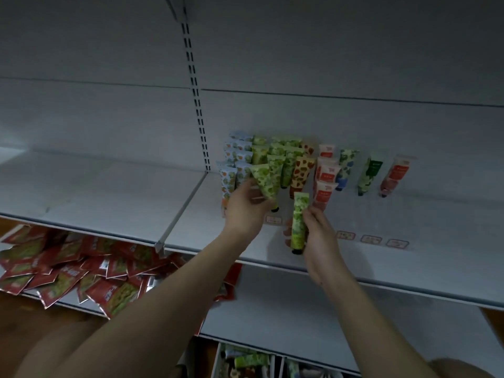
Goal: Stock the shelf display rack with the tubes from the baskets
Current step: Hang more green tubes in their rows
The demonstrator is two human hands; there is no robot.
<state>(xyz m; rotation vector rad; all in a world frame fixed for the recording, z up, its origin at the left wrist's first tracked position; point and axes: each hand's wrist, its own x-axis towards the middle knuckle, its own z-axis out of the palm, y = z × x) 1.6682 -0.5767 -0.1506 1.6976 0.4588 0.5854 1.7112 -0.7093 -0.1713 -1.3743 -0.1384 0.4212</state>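
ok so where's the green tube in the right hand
In the head view, the green tube sits centre frame, upright in the right hand, above the shelf's front edge, below the giraffe-print tubes.

Pretty clearly a shop aisle. White metal shelf (354, 241) with a slotted upright (197, 105) like store gondola racking, small price tags (371, 239) along the front edge, rows of printed tubes (300, 170) faced up by design, and a heap of red snack packets (81, 268) on the shelf below.
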